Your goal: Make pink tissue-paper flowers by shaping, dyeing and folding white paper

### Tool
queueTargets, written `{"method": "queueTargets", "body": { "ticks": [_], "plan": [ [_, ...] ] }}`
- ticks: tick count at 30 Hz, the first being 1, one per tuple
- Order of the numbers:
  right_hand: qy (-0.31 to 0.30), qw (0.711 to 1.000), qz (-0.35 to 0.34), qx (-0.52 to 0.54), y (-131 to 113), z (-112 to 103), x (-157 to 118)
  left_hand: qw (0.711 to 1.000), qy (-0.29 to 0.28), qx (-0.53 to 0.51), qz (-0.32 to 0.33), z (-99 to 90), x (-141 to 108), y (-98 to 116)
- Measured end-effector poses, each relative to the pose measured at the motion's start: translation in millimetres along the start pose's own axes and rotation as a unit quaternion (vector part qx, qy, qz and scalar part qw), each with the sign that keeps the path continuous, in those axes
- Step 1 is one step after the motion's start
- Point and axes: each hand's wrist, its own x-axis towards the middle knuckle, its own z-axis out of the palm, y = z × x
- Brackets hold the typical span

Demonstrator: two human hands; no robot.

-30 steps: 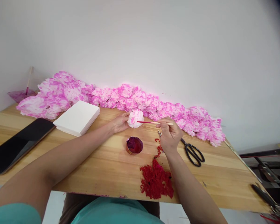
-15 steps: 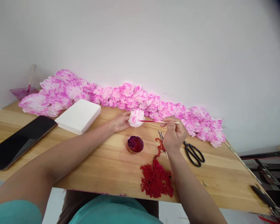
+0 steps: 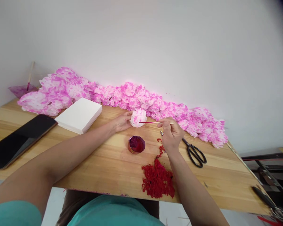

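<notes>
In my left hand point(image 3: 123, 121) is a white paper flower point(image 3: 138, 117) with pale pink marks, gripped at its left side. My right hand point(image 3: 171, 133) pinches a thin wooden stick point(image 3: 153, 122) whose front half is stained dark red. The stick's tip lies against the lower middle of the flower. Just below stands a small round cup point(image 3: 136, 145) with dark red-purple dye inside. A heap of crinkled red yarn point(image 3: 158, 179) lies in front of my right forearm, with one strand trailing up toward my right hand.
Many pink-and-white paper flowers point(image 3: 129, 94) line the wall. On the left lie a white stack of paper point(image 3: 79, 114) and a black phone point(image 3: 21, 138). Black scissors point(image 3: 195, 153) rest right of my hand; pliers point(image 3: 266, 197) sit at the right edge. A purple bag point(image 3: 22, 91) holds a stick.
My right hand has shifted a little to the left, and the stick's tip has slid left and down across the flower. My left hand still holds the flower in nearly the same place.
</notes>
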Motion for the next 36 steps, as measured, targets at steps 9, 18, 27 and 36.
{"method": "queueTargets", "body": {
  "ticks": [9,18,27,36],
  "plan": [
    [0.046,0.999,0.003,0.014,-7.7,-0.3,3.3,1.0,-0.001,0.007,0.006,0.0,-0.3,0.8],
    [0.012,1.0,0.01,-0.013,-4.2,0.9,-0.1,1.0,0.007,-0.001,0.007,-0.2,0.4,-0.6],
    [0.057,0.998,0.016,-0.013,-7.3,-1.6,2.0,1.0,0.009,-0.019,0.004,0.7,0.2,0.6],
    [0.029,0.999,0.027,-0.025,-1.2,1.3,-1.6,1.0,0.007,-0.012,0.007,1.2,0.2,0.4]
  ]
}}
